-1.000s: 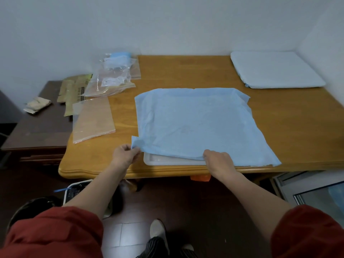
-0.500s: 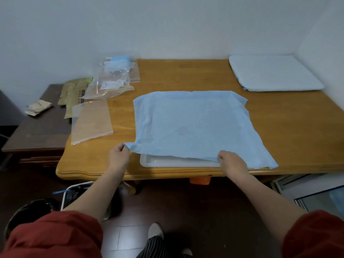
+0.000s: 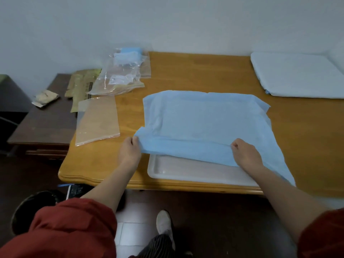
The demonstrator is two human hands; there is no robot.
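Our left grip [image 3: 130,153] and right grip [image 3: 245,155] both pinch the blue sheet [image 3: 204,123] over the tray [image 3: 186,171]; pulling unevenly, we could tear or skew it.

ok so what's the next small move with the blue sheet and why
Probably carry the lifted near edge away toward the far edge, folding the blue sheet over: the left hand and right hand both pinch that edge, raised off the white tray, whose near part lies bare.

A white wall [image 3: 167,21] is seen behind a wooden table [image 3: 195,71] — a lower, dark side table [image 3: 42,125] is set at its left. Dark flooring [image 3: 223,216] is met by pale tiles [image 3: 130,237].
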